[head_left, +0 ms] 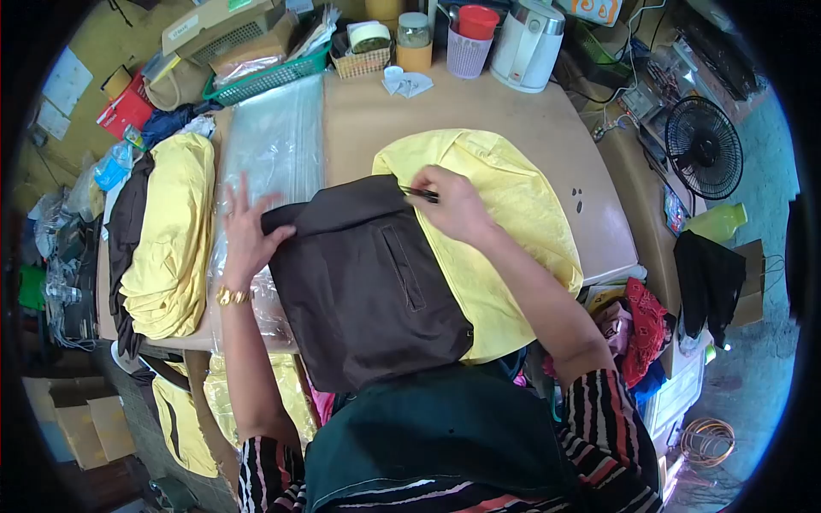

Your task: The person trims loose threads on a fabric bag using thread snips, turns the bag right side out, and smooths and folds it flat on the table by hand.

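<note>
A dark brown and yellow garment (342, 299) lies across the table in front of me, with a stitched slit pocket (402, 267) on its brown part. The yellow part (513, 231) spreads out to the right, under my right forearm. My left hand (248, 231) is at the upper left corner of the brown cloth, fingers spread, its thumb against the edge. Pinched in my right hand (449, 203) is a small, slim dark tool (421, 194), close to the upper right edge of the brown cloth; its exact kind is unclear.
Clear plastic bags (274, 128) lie left of the garment, beside a folded yellow and brown pile (171, 239). Along the back stand a green basket (274, 81), jars (414, 43), a lilac cup (469, 53) and a white kettle (528, 47). A black fan (704, 147) is at right.
</note>
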Demonstrator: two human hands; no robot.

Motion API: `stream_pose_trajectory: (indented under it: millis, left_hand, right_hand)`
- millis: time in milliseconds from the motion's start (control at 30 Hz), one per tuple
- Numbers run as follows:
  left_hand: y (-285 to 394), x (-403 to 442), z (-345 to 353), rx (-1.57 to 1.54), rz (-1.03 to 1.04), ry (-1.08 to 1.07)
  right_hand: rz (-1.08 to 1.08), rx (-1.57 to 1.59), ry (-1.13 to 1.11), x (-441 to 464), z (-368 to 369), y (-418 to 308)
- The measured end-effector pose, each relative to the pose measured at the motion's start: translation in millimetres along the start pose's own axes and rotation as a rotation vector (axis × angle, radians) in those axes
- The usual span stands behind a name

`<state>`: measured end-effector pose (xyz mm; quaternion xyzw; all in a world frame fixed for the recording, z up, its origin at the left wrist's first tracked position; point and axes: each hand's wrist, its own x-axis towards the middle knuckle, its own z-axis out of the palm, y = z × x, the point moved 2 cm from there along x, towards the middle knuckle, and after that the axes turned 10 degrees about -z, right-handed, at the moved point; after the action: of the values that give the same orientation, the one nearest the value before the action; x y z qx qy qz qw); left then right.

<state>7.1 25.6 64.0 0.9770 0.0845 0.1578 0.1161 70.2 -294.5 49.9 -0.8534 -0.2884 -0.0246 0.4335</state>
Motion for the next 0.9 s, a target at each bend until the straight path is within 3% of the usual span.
stream_pose_trajectory:
  millis: [67,100,167,200,233,333,400,433,500,600,700,767,833,900]
  left_hand:
    - [0,21,14,-0.009,0.044,-0.153]
    - [4,26,9,-0.007,0.055,-0.141]
    - [17,33,-1,-0.407,-0.030,-0.319]
    - [37,22,-26,-0.269,0.120,-0.234]
    - [34,15,-23,-0.271,0.135,-0.231]
    - [0,4,-1,-0.002,0.224,0.042]
    - [-27,14,15,-0.076,0.160,-0.230]
    - [-19,18,14,-0.075,0.171,-0.226]
    - [-15,11,6,-0.539,-0.060,-0.155]
    - [23,6,-18,-0.715,-0.005,-0.049]
    - [71,3,-40,-0.915,-0.050,-0.058]
    - [86,-3,-54,-1.066,-0.107,-0.080]
    - [80,-8,-69,-1.024,-0.189,-0.161]
    - [54,-13,-64,-1.118,-0.235,-0.050]
  right_hand:
    - [-0.207,0.103,0.123,17,15,-32]
    - [-0.211,0.226,0.044,25,26,-42]
    - [-0.388,0.039,0.115,40,48,-48]
    - [-0.390,0.031,0.126,44,56,-39]
    - [-0.378,-0.007,0.137,48,63,-26]
    - [-0.272,-0.100,0.229,48,67,26]
    - [-0.152,-0.063,0.326,47,51,46]
    - [-0.152,-0.067,0.337,51,42,54]
    - [0.088,-0.042,0.289,54,30,67]
    - [-0.090,0.097,0.248,69,15,25]
    - [-0.235,0.584,0.231,49,14,-69]
    - [-0.248,0.557,0.028,43,25,-91]
    - [-0.217,0.504,0.010,40,22,-91]
    - [-0.180,0.441,0.001,35,17,-85]
